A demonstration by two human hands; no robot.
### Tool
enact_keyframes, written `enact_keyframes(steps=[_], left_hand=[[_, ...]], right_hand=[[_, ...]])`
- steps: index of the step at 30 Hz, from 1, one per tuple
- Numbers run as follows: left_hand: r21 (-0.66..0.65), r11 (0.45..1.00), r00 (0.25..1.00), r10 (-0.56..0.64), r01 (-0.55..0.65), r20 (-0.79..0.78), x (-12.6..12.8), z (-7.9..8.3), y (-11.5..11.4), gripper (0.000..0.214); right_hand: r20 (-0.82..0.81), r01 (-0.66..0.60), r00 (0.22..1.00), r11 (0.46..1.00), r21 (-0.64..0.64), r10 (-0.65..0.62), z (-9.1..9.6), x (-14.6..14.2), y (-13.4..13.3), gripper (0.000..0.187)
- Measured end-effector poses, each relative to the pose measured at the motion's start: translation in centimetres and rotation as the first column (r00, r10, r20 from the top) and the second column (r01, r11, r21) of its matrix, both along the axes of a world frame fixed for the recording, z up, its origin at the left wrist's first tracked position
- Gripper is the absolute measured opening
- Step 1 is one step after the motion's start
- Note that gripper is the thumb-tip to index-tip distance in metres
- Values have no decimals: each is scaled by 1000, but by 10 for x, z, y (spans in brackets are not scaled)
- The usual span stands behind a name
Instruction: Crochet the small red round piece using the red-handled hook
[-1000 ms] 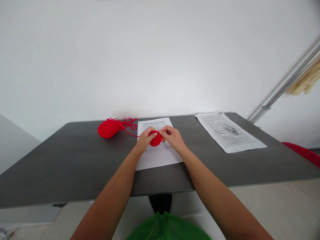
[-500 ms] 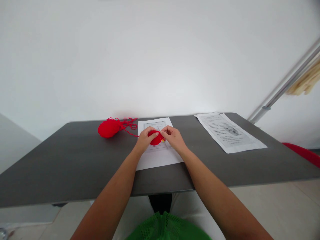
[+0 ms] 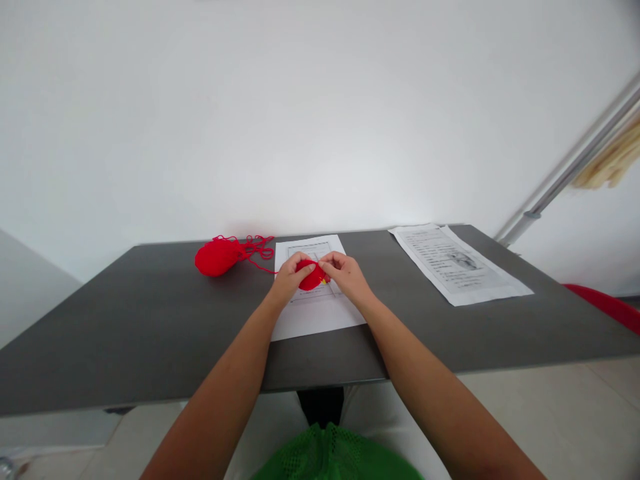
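Observation:
A small red crocheted piece (image 3: 311, 279) is pinched between the thumb and fingers of my left hand (image 3: 290, 277), just above a printed sheet (image 3: 310, 325). My right hand (image 3: 346, 272) is closed at the piece's right edge, on what looks like a thin grey crochet hook (image 3: 334, 291); its tip is too small to make out. Beside the hook shows a small yellow bit (image 3: 323, 281) at the edge of the red work. From the left hand, a red strand runs left to a ball of red yarn (image 3: 216, 258) with loose loops next to it.
The dark grey table (image 3: 125, 320) stands against a white wall. Two overlapping printed sheets (image 3: 450, 267) lie at its right side. Beyond the table's right end are a red curved edge (image 3: 603, 307) and a slanting grey pole (image 3: 570, 180).
Hardly anything differs: both hands keep their hold on the red piece, and the fingers shift only slightly. The view has drifted a little.

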State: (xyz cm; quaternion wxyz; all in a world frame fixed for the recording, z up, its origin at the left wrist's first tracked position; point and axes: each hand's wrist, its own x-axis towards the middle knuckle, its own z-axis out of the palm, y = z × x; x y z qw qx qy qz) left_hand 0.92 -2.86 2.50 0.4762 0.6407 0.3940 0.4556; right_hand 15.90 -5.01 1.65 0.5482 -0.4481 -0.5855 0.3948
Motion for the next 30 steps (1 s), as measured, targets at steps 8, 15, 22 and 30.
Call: enact_keyframes(steps=[8, 15, 22, 30], left_hand=[[31, 1000, 1000, 1, -1, -21, -1, -2, 2, 16], [-9, 999, 999, -41, 41, 3, 0, -3, 1, 15], [12, 1000, 1000, -25, 25, -16, -1, -2, 2, 16], [21, 999, 998, -38, 39, -50, -2, -3, 1, 14]], right_hand=[[5, -4, 1000, 1000, 1, 4, 2, 0, -1, 15], [23, 3, 1000, 1000, 4, -3, 2, 0, -2, 13], [10, -7, 1000, 1000, 7, 7, 4, -1, -3, 12], [13, 6, 1000, 1000, 3, -6, 3, -1, -2, 13]])
